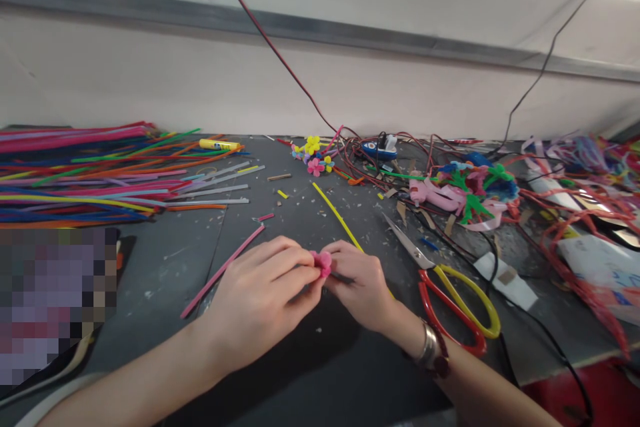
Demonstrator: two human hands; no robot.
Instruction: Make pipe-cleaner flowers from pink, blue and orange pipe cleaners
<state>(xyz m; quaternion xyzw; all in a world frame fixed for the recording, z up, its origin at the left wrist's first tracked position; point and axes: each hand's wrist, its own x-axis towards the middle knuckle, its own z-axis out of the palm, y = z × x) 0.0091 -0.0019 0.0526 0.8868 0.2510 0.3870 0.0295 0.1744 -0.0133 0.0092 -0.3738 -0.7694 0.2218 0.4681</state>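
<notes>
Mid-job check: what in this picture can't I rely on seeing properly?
All in the head view:
- Pink piece: full shape hidden by the fingers of the left hand.
- Yellow stem: partly hidden by the right hand.
- Stem bundle: far-left ends cut off by the left edge.
- Yellow tube: lettering too small to read.
- Lower-left item: masked by pixelation.

Room runs forward between the pink stem (223, 271) and yellow stem (341, 216), while scissors (424, 260) obstruct the right

Wall (150, 73): white, grey band (150, 4) across
Yellow tube (219, 145): lying near the wall
Blue-and-white object (379, 149): beside tangled wires (351, 160)
</notes>
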